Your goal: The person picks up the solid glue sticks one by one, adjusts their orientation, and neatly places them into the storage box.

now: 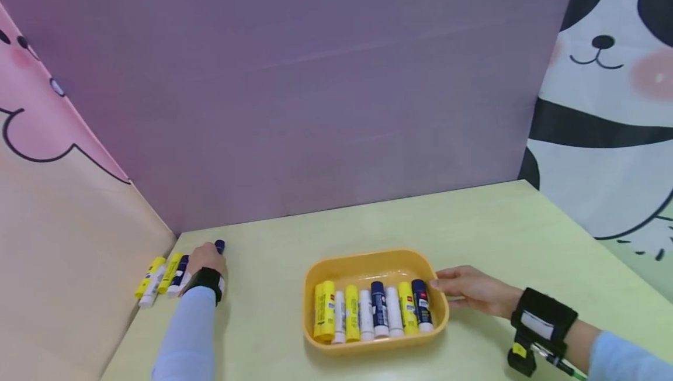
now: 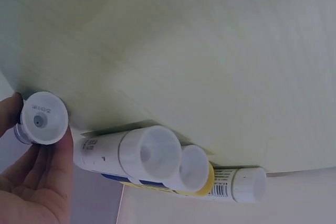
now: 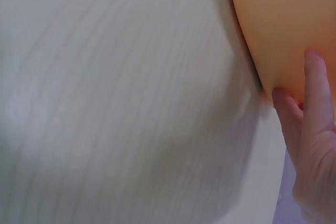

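Observation:
At the table's far left, my left hand (image 1: 205, 259) pinches a glue stick (image 2: 44, 118) between thumb and fingers. Its dark blue cap shows past the hand in the head view, its white base in the left wrist view. Beside that hand, several glue sticks lie side by side, among them a yellow one (image 1: 169, 273) and a white one (image 1: 153, 287). My right hand (image 1: 475, 290) touches the right side of a yellow basket (image 1: 363, 343) with fairly straight fingers. A row of yellow, white and dark blue glue sticks, one a blue-capped stick (image 1: 380, 309), lies inside the basket.
The pale wooden table (image 1: 263, 287) meets a purple back panel (image 1: 336, 106). Close to the loose glue sticks stands the left wall panel (image 1: 68, 241). A panda-printed panel (image 1: 604, 165) borders the right side.

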### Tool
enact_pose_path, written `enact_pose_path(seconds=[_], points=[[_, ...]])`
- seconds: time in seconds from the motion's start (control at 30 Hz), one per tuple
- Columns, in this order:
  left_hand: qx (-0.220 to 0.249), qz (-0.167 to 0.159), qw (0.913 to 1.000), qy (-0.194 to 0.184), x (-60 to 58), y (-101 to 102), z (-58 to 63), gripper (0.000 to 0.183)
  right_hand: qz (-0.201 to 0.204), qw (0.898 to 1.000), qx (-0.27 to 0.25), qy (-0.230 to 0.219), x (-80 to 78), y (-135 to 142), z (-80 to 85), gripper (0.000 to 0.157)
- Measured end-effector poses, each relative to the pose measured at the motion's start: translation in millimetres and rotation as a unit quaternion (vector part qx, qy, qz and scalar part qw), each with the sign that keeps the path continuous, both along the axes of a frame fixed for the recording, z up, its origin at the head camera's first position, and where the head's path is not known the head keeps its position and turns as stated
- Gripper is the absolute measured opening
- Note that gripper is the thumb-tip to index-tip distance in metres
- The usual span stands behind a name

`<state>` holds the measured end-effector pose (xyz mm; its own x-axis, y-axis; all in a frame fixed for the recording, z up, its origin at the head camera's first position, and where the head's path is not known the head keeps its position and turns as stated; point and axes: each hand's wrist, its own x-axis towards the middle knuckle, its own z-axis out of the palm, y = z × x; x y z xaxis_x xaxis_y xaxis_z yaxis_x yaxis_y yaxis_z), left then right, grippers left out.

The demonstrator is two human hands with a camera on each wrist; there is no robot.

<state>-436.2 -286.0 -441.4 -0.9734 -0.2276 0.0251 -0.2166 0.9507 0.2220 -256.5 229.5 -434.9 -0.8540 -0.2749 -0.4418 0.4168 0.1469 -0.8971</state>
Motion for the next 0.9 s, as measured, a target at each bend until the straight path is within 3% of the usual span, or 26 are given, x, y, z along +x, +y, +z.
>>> enact_pose_path(seconds=[0.23,0.57,0.9], points=[[-0.012,-0.006,0.9999,-0.005,2.8,-0.3,1.9,0.028,0.006,1.000,-0.004,0.001,-4.1,-3.7,2.2,0.063],[0.009,-0.008,0.9999,-0.003,2.0,-3.2,7.6,0.035,0.020,1.000,-0.001,0.010,-14.9,-3.1,0.2,0.065],[0.035,-0.035,0.9983,0.030,2.4,10.2,8.9,0.034,0.006,1.000,-0.003,0.003,-20.0,-2.0,1.7,0.063]])
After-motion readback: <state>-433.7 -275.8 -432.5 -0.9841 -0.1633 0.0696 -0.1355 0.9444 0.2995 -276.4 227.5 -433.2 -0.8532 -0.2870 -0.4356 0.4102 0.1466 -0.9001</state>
